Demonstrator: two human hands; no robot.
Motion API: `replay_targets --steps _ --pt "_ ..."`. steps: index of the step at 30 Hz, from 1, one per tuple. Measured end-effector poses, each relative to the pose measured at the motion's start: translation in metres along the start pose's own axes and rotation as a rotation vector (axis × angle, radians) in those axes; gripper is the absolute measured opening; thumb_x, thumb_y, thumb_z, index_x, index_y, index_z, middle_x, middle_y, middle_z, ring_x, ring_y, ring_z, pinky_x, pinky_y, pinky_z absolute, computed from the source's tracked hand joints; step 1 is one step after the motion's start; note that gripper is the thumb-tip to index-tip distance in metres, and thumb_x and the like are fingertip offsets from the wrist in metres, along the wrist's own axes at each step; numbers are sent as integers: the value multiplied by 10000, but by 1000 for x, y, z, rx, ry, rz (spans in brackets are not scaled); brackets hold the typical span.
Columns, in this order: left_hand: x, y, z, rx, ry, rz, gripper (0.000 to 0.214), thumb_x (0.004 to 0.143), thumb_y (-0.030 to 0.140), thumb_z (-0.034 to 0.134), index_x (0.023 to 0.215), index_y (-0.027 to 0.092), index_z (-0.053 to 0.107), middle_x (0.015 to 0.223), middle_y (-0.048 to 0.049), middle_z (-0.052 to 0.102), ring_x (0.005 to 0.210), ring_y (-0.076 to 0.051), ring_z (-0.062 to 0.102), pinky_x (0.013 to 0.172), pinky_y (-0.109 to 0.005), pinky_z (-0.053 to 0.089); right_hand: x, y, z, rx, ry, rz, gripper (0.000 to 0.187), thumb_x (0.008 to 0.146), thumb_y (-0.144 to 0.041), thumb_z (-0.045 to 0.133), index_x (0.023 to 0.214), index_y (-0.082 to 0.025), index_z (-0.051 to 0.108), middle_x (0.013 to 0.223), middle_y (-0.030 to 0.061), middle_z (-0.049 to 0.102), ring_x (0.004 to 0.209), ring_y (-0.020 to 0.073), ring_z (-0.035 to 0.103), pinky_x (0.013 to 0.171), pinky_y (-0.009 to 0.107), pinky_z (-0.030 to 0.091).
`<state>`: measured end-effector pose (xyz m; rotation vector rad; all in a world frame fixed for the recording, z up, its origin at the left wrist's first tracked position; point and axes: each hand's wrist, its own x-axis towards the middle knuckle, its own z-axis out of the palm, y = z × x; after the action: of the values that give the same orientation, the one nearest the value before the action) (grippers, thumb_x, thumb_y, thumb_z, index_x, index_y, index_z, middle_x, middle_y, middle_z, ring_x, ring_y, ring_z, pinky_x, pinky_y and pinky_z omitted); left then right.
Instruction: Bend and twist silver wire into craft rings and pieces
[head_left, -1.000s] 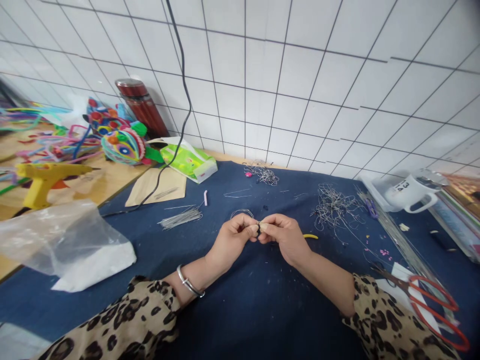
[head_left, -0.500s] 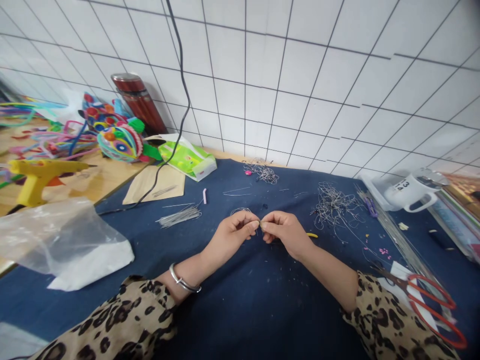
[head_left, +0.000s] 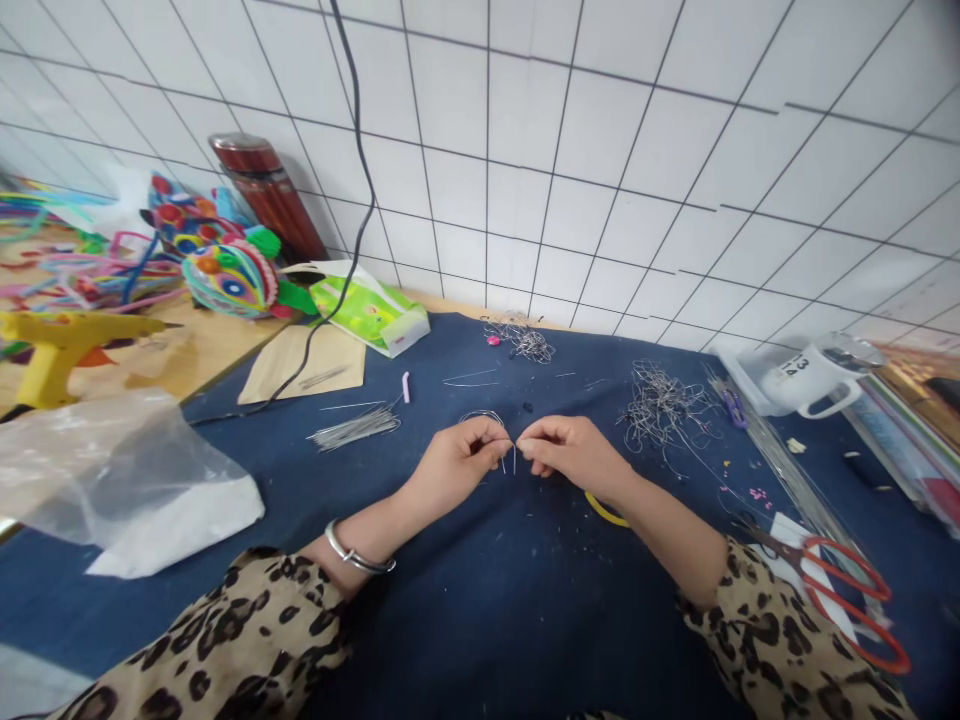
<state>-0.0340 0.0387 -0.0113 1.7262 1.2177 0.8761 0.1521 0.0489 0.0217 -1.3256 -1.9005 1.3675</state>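
My left hand point(head_left: 459, 462) pinches thin silvery wire point(head_left: 514, 462) between thumb and fingers, and short ends hang below the fingertips. Just to its right, the thumb and fingers of my right hand point(head_left: 574, 455) are pressed together at the wire; the exact point of hold is too small to make out. A loop of wire point(head_left: 480, 414) arcs behind my left fingers. Beneath my right wrist shows a curved yellow handle point(head_left: 606, 512), partly hidden by the forearm. To the left lies a bundle of straight wires point(head_left: 356, 428).
Tangled wire point(head_left: 664, 405) lies to the right, with a smaller tangle point(head_left: 529, 342) at the back. Red-handled scissors point(head_left: 847, 590) rest at front right, near a white mug point(head_left: 810, 380). A yellow glue gun point(head_left: 56, 350) and plastic bag point(head_left: 135, 470) are on the left.
My fingertips have drawn slightly apart, and wire ends now show between and below them. More of the yellow handle shows under my right wrist. The view has shifted a little.
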Motion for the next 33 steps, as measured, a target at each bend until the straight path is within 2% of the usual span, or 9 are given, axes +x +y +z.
replay_targets --steps 3,6,9,11,16,21,26,30,33 --pt "-1 0 -2 34 11 8 121 814 254 488 745 178 551 625 32 516 587 -98 491 563 -210 393 -11 -7 -25 -478 62 -135 193 837 -300 487 844 -192 646 839 33 643 778 149 588 715 273 444" --pt "-2 0 -4 36 30 12 129 810 273 493 738 177 541 640 31 507 591 -98 481 559 -206 388 -30 3 -42 -863 19 -141 211 831 -319 508 928 -191 644 882 67 633 862 200 561 763 323 425" --pt "-2 1 -5 11 56 4 129 802 283 506 741 176 541 632 33 491 574 -95 460 542 -201 379 -54 24 -44 -1035 -55 -183 476 739 -420 623 1152 -193 550 1057 115 581 1041 271 482 841 380 405" --pt "-2 0 -6 -24 62 -1 130 801 288 510 752 176 552 626 33 486 563 -94 456 537 -201 382 -66 36 -41 -1108 -14 -206 600 704 -424 659 1233 -203 480 1170 134 510 1096 293 436 857 411 397" --pt "-1 -4 -5 -87 66 -21 220 800 318 516 938 190 629 770 -10 585 566 -102 503 549 -223 425 -74 40 -29 -1173 9 -270 431 786 -322 563 1189 -189 489 1009 116 529 955 248 482 797 392 417" --pt "0 -3 -6 -58 50 2 207 804 305 511 890 187 657 758 -14 586 554 -97 508 538 -219 439 -69 40 -17 -1235 36 -274 219 745 -169 500 954 -137 558 897 111 524 860 237 483 758 380 413" --pt "1 1 -9 -183 2 -89 182 798 332 518 818 176 610 653 23 525 520 -83 468 505 -200 414 -61 47 -14 -1249 90 -387 344 739 -138 472 1077 -88 511 963 148 541 911 266 491 771 408 427" --pt "2 0 -12 -241 -23 -95 178 802 335 512 767 171 568 587 44 464 475 -68 422 458 -178 363 -46 36 -12 -978 140 -388 276 830 -142 393 1089 -126 488 928 106 579 838 194 542 735 328 469" --pt "3 -2 -15 -235 -15 -102 173 809 335 502 770 173 550 581 43 480 465 -67 418 443 -172 342 -34 27 -7 -786 184 -393 217 887 -231 393 1074 -172 485 890 68 587 793 160 552 724 292 477"
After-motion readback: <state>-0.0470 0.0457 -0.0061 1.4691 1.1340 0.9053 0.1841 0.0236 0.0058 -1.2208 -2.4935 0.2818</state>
